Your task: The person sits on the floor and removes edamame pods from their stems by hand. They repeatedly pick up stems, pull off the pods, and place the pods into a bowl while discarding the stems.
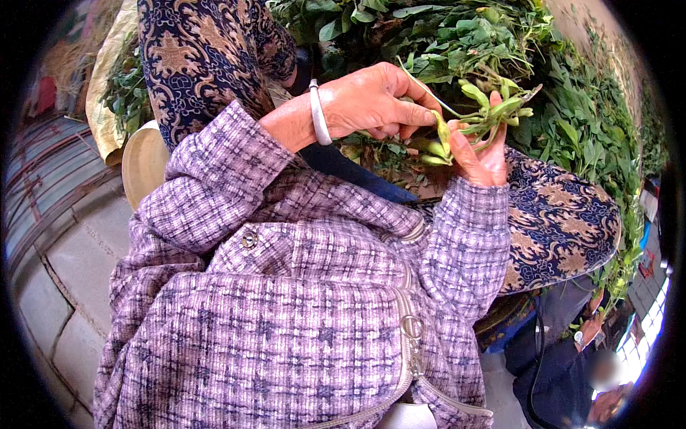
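My left hand, with a silver bangle at its wrist, pinches the tip of a yellow-green bean pod between thumb and fingers. Facing it, my right hand holds a plant stem with a cluster of green pods across its fingers. The yellow-green pod reaches down close to the right thumb. More pods hang just below it, between the hands. A thin green stalk runs from beside the left fingers to the cluster. Some fingertips are hidden.
Leafy green plants are heaped beyond my hands and along the right. My patterned trouser legs flank the work. A pale round container and a yellowish sack stand left. Another person handles plants at lower right.
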The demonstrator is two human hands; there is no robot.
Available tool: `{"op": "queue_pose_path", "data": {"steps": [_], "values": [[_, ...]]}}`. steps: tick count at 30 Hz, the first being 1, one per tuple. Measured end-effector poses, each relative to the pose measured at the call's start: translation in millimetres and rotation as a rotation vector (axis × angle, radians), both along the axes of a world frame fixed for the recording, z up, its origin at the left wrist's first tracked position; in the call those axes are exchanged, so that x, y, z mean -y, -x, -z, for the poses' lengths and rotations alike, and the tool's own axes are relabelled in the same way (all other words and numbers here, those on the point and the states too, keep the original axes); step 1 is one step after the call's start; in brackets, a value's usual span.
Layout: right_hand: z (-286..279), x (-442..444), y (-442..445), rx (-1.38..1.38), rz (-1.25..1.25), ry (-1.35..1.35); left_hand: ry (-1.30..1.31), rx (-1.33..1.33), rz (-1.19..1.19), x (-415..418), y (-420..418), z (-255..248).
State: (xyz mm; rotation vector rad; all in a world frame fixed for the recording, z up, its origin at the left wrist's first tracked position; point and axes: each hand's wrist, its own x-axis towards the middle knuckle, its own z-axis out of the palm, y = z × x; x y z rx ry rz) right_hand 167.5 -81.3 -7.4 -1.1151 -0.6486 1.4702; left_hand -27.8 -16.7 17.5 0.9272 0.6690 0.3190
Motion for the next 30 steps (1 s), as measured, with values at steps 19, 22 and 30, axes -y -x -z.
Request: {"op": "queue_pose_path", "data": {"steps": [19,22,30], "values": [[-25,2,9,0.015,-0.255,0.033,0.438,0.32,-0.063,6,-5,3],[-23,2,10,0.046,-0.244,0.007,0.48,0.293,-0.074,6,-6,5],[-29,4,10,0.077,-0.285,0.06,0.409,0.227,-0.038,5,-4,6]]}}
